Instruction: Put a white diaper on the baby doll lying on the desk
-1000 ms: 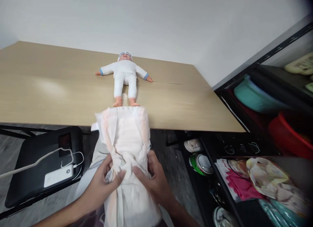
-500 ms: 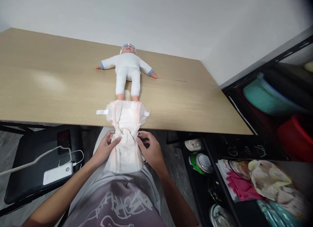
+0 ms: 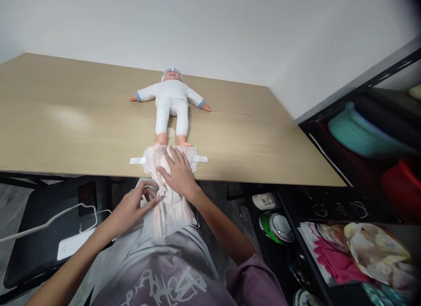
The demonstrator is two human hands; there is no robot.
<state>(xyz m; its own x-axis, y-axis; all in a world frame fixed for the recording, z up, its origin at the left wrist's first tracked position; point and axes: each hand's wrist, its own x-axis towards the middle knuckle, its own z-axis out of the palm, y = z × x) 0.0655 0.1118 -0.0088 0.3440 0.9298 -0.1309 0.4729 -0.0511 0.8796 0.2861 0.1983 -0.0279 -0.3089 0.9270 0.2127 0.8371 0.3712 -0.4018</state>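
White diaper (image 3: 169, 206) lies over the near edge of the worktop (image 3: 66, 121): far half flat on the wood, near half hanging down onto my lap. Its two tabs stick out sideways, left tab (image 3: 137, 160) and right tab (image 3: 200, 158), both flat on the worktop. My right hand (image 3: 177, 172) lies palm down on the far half, grip apart, fingers spread and pointing far, clamped on nothing. My left hand (image 3: 133, 207) is below the worktop edge at the diaper's left side, fingertips touching the gathered edge; I can't tell if that grip is pinching the material or just resting on it. Doll (image 3: 171, 99) in a white suit lies on its back further in, arms out, feet right at the diaper's far edge. Near left, a black chair (image 3: 33, 249) holds a white power bank (image 3: 70, 250) with a cable (image 3: 49, 218). Right side, a black shelf (image 3: 329, 200) holds a teal basin (image 3: 355, 132).
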